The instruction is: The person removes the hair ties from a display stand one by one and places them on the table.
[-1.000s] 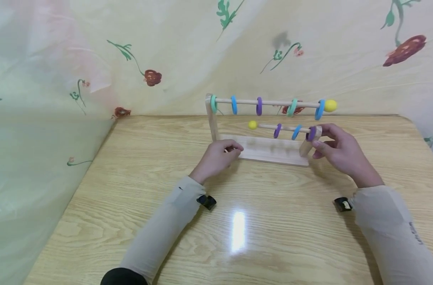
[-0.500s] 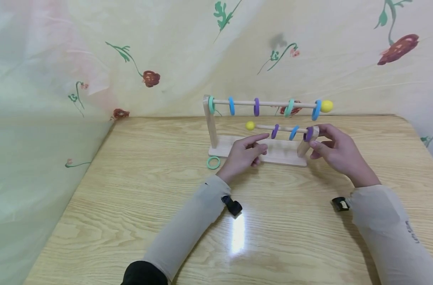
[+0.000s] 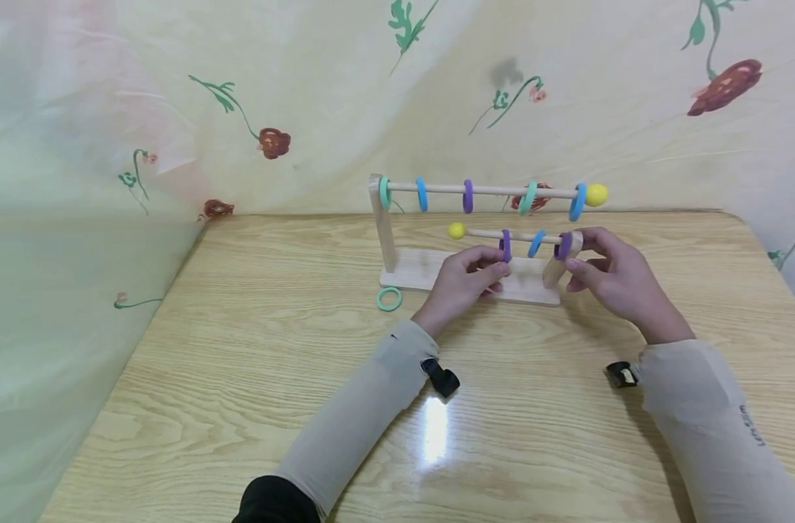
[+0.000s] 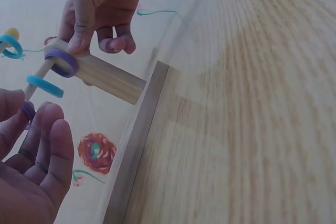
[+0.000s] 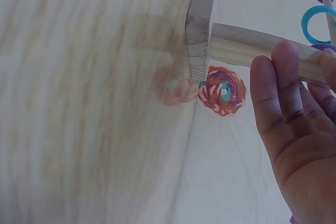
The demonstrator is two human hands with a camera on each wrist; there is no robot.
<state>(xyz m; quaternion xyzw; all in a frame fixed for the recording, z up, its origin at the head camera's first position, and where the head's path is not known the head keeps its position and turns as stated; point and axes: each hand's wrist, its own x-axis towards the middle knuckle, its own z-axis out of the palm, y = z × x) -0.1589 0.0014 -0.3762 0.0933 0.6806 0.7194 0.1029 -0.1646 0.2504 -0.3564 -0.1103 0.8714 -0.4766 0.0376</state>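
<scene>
- Left-hand grip (image 3: 466, 283) has moved right along the base (image 3: 407, 270) over the last second, from its left part to the lower rod (image 3: 522, 236); loose green ring (image 3: 389, 309), covered a second ago, now shows.
- Left-hand grip: closed to a pinch, thumb and fingers on the left purple ring (image 3: 506, 245), which is threaded on the lower rod, right of frame centre.
- Right-hand grip (image 3: 620, 280): same spot as before, thumb and index finger pinching the top of the short post (image 3: 554, 272), other fingers loosely bent.
- Lower rod, left to right: small yellow bead (image 3: 456, 231) at the free end, left purple ring, blue ring (image 3: 536, 244), right purple ring (image 3: 563, 247) up by the short post.
- Upper rod (image 3: 443, 188) runs right from the tall post (image 3: 384, 225): green, blue, purple, green, blue rings, then large yellow bead (image 3: 596, 195) at the right end.
- Loose green ring lies flat on the desk (image 3: 273, 407), mid-frame, just in front of the base's left end.
- Floral sheet (image 3: 339, 87) fills the upper frame.
</scene>
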